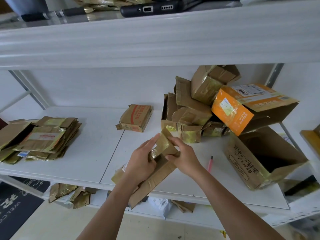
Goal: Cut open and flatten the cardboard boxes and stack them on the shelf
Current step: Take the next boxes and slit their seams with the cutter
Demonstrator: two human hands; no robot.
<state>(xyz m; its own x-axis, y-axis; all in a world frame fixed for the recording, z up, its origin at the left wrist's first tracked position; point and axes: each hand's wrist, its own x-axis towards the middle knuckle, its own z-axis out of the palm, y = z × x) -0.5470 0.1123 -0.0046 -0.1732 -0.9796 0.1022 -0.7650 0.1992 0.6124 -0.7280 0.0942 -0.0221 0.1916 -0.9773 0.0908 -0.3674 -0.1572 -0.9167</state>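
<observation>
Over the white shelf (97, 153) I hold a small taped cardboard box (163, 144), partly opened and bent. My left hand (141, 161) grips its left side and my right hand (183, 155) grips its right end; its lower flaps (150, 184) hang past the shelf's front edge. A pink box cutter (210, 164) lies on the shelf just right of my right wrist. A stack of flattened boxes (45, 137) sits at the shelf's left. One flattened box with red print (136, 117) lies alone in the middle.
A heap of uncut boxes (194, 108) fills the back right, topped by an orange box (245, 106). A large open box (259, 158) lies on its side at the right front. The shelf above carries a phone (149, 8). Cardboard scraps (72, 194) lie below.
</observation>
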